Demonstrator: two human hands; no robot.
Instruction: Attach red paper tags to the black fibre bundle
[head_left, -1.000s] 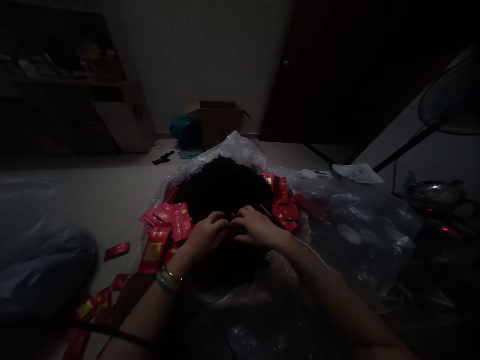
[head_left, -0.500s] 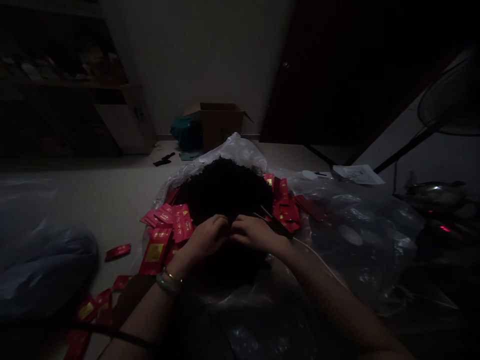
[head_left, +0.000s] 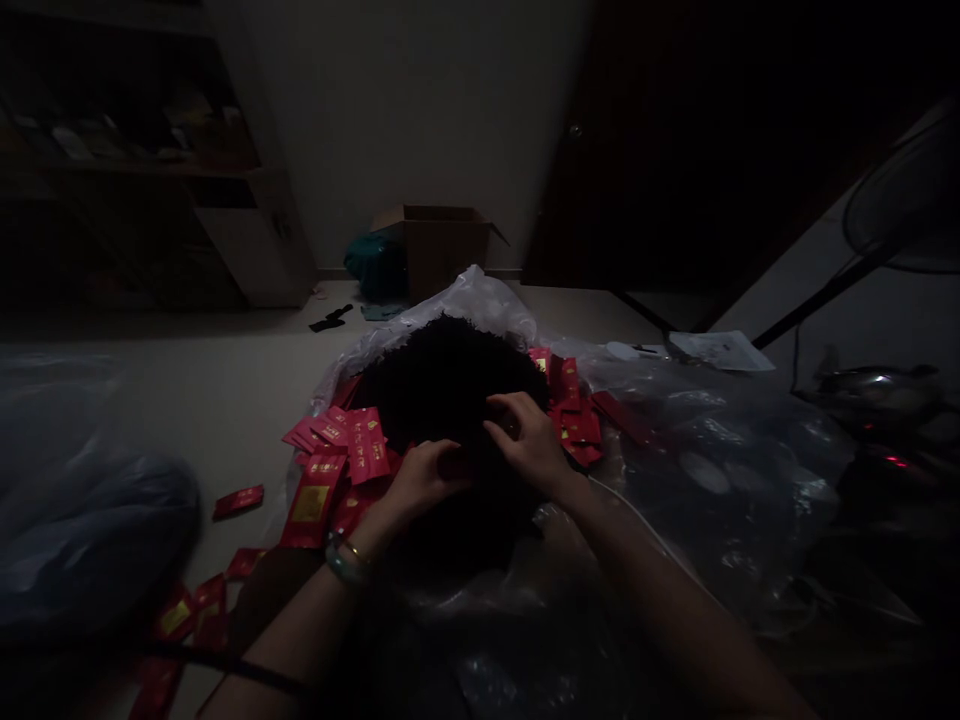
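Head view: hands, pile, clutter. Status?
Left hand at dark pile, grip unclear. Right hand alongside, loosely open. Red packets crowd pile's sides.

Shelves [head_left: 150, 166], a door [head_left: 675, 150] and a fan [head_left: 904, 200] suggest a home room.

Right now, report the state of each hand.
Left hand: curled; too dark to tell whether it holds anything.
Right hand: open, thumb and forefinger parted, at the dark heap.

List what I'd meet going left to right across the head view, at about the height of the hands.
Bluish bag → lone red packet → left packet pile → left hand → right hand → right packet pile → clear plastic → red light.
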